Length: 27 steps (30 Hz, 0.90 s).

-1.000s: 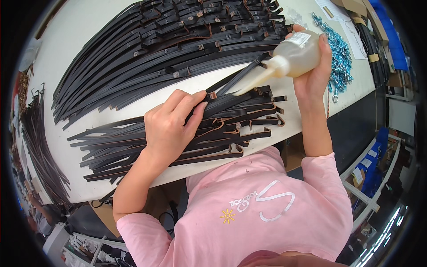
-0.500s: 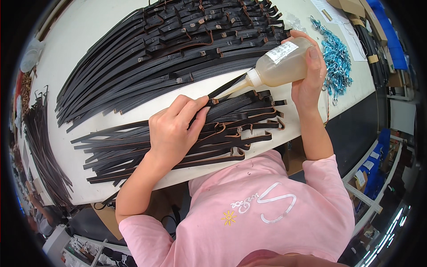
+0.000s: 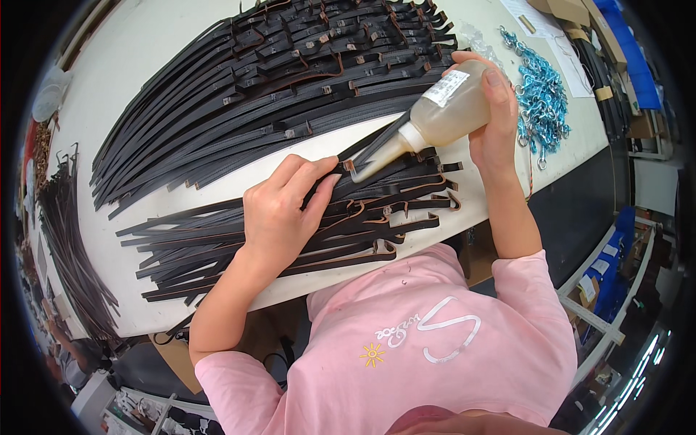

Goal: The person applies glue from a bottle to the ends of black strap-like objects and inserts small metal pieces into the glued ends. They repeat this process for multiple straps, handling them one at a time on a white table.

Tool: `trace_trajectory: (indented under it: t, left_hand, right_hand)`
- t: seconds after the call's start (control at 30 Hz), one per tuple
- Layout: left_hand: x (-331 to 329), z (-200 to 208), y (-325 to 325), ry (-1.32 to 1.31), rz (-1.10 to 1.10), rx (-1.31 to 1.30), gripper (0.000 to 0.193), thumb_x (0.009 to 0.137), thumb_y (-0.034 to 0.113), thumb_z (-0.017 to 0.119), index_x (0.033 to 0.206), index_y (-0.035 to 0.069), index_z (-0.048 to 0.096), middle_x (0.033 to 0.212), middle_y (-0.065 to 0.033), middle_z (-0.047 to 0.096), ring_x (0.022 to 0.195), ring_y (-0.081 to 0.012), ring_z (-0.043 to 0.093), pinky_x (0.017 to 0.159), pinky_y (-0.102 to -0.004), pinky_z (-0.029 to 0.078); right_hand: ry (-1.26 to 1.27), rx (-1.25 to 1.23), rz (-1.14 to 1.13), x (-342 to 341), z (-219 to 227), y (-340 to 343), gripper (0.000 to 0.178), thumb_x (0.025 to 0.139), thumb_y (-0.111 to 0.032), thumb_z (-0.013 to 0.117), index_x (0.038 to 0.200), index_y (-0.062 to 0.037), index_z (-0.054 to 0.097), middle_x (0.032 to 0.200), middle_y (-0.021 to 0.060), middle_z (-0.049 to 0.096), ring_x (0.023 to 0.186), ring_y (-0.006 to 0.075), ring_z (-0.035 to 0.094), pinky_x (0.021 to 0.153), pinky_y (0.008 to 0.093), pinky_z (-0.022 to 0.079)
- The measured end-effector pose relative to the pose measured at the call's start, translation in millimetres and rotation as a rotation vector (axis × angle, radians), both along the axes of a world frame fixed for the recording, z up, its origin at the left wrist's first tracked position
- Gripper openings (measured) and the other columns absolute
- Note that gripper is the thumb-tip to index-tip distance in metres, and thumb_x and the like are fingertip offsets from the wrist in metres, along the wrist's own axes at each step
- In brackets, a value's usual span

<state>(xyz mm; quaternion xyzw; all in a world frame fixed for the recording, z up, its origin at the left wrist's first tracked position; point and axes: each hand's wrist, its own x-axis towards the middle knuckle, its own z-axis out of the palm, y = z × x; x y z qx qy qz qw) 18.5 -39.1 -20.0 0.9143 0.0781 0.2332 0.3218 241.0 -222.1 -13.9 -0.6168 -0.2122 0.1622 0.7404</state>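
Our squeeze bottle point(image 3: 451, 105), grasped by our right hand point(image 3: 497, 119), has moved nearer the black strap point(image 3: 344, 167) our left hand point(image 3: 281, 209) pinches.

I've got a smooth white counter point(image 3: 583, 159) slanting across, edges bowed by the fisheye. Off its right end I see a flat black panel point(image 3: 569, 199); can't tell if floor or furniture. Farther right: an off-white metal-framed shelving rack point(image 3: 594, 324) with blue material point(image 3: 615, 264) on it. Brown cardboard box point(image 3: 562, 9) top right, brown cardboard sheet point(image 3: 174, 362) below the counter's near-left edge. Second white-framed rack point(image 3: 158, 417) bottom left. Bright white light strips point(image 3: 636, 384) lower right, lamps or reflections unclear to me. Rim too dark to read.
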Motion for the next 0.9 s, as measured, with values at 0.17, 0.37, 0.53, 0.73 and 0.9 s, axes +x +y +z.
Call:
trace_trajectory:
  t: [0.17,0.37,0.53,0.73,0.9]
  left_hand:
    - [-2,23,15,0.203,-0.058,-0.26,0.029,0.083,-0.002,0.076,0.111,0.005,0.071,0.102,-0.0058,0.066,0.063,-0.0118,0.052,0.056,-0.0232,0.044]
    - [-24,28,50,0.327,-0.195,-0.316,0.03,0.083,-0.006,0.069,0.112,0.002,0.069,0.117,-0.0101,0.065,0.093,-0.0268,0.067,0.085,-0.0322,0.053]
    - [-21,30,49,0.36,-0.124,-0.374,0.029,0.084,-0.002,0.071,0.113,0.001,0.073,0.099,-0.0124,0.072,0.094,-0.0241,0.068,0.088,-0.0324,0.052]
    - [-21,18,54,0.36,-0.149,-0.611,0.023,0.087,0.0,0.072,0.11,-0.001,0.073,0.102,-0.0091,0.073,0.094,-0.0169,0.067,0.088,-0.0307,0.052]
    - [-6,26,27,0.348,-0.067,-0.619,0.021,0.088,0.003,0.074,0.108,0.001,0.074,0.1,-0.005,0.074,0.089,-0.0088,0.065,0.074,-0.0213,0.049]
  right_hand:
    - [0.842,0.513,0.503,40,10,-5,0.062,0.101,-0.05,0.052,0.127,0.0065,0.057,0.103,0.0194,0.067,0.091,0.0234,0.069,0.066,0.0307,0.059]
    - [0.641,0.434,0.283,27,21,6,0.062,0.102,-0.051,0.05,0.128,0.0059,0.055,0.103,0.0181,0.066,0.097,0.0276,0.07,0.082,0.0361,0.06]
    - [0.366,0.202,0.137,-3,16,21,0.064,0.102,-0.053,0.048,0.133,0.0037,0.053,0.102,0.0167,0.066,0.099,0.0275,0.07,0.082,0.0365,0.061]
    - [0.086,0.155,0.03,-8,8,14,0.068,0.1,-0.055,0.048,0.136,0.0026,0.049,0.107,0.015,0.063,0.101,0.0273,0.068,0.086,0.0382,0.059]
    - [-0.096,0.194,-0.016,-8,6,2,0.075,0.097,-0.06,0.05,0.14,0.0015,0.045,0.113,0.0147,0.06,0.104,0.0272,0.066,0.089,0.0387,0.057]
